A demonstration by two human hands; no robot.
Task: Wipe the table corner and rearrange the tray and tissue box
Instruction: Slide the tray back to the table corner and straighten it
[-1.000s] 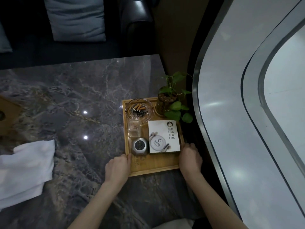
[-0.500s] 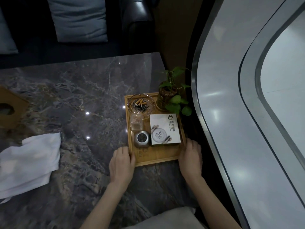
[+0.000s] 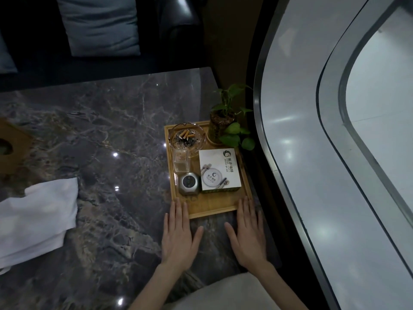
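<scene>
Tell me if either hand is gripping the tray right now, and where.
Nothing is gripped. Both the left hand and right hand lie flat and open on the table, fingertips just touching the wooden tray's near corners.

Glass ashtray [image 3: 187, 137] full of butts beside a green plant [image 3: 228, 121], white card box [image 3: 220, 170], blue pillow [image 3: 100, 24] behind

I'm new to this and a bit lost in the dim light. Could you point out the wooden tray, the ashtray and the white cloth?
wooden tray [image 3: 214, 205]: head view, bare near floor.
ashtray [image 3: 187, 137]: head view, its ashy middle.
white cloth [image 3: 38, 217]: head view, middle of the folds.
</scene>
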